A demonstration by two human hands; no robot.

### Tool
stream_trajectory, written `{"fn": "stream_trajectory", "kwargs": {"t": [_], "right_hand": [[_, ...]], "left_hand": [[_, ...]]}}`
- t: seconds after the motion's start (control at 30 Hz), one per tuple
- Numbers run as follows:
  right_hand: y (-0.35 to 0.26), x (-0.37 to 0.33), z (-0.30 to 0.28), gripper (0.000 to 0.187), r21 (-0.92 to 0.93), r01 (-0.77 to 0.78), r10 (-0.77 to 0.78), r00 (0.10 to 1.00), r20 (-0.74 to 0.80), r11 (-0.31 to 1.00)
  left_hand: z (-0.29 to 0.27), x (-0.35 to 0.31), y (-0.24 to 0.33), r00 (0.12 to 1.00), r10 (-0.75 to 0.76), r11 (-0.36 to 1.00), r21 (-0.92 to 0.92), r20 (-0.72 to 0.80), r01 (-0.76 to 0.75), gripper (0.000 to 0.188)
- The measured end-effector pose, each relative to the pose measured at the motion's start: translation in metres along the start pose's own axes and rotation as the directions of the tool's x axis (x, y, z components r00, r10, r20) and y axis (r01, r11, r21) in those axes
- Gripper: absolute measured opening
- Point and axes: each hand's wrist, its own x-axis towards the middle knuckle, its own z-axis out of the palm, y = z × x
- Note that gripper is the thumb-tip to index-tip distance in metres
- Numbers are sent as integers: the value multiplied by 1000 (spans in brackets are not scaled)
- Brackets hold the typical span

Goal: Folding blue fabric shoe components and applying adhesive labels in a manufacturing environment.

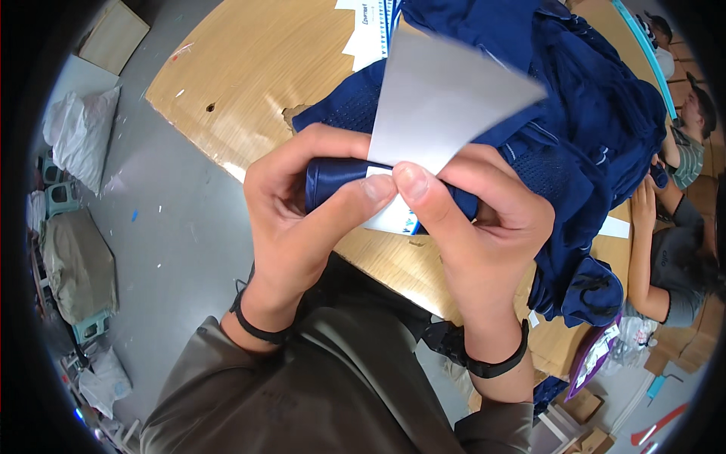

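Right now you hold a rolled piece of dark blue cloth [340,178] between both hands, just above the near edge of the wooden table [249,76]. Your left hand [302,212] wraps round the left end of the roll, fingers curled shut on it and the thumb [363,193] laid across the front. Your right hand [484,227] closes on the right end, its thumb tip meeting the left one at a small white label [378,172] on the cloth. A white sheet of paper [446,98] stands up from that same pinch, fanning out over the pile of blue clothes [590,129] behind.

It looks like you are in the middle of fixing or peeling a sticker at the roll, with the sheet as its backing. The next move seems to call for steady thumb pressure on the label while the roll stays tight; loosen either hand and the cloth may unroll.
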Motion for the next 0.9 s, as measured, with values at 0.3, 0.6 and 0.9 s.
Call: {"fn": "stream_trajectory", "kwargs": {"t": [0.3, 0.6, 0.9], "right_hand": [[2, 7, -3, 20, -202, 245, -232, 969, 84, 948], [8, 21, -16, 29, -135, 386, -384, 923, 38, 913], [3, 1, -7, 24, -90, 313, -307, 949, 69, 946]], "left_hand": [[1, 0, -15, 995, 99, 995, 9, -7, -99, 14], [10, 8, -11, 995, 93, 995, 37, -29, -92, 13], [11, -6, -10, 987, 78, 992, -85, -138, -90, 8]]}}
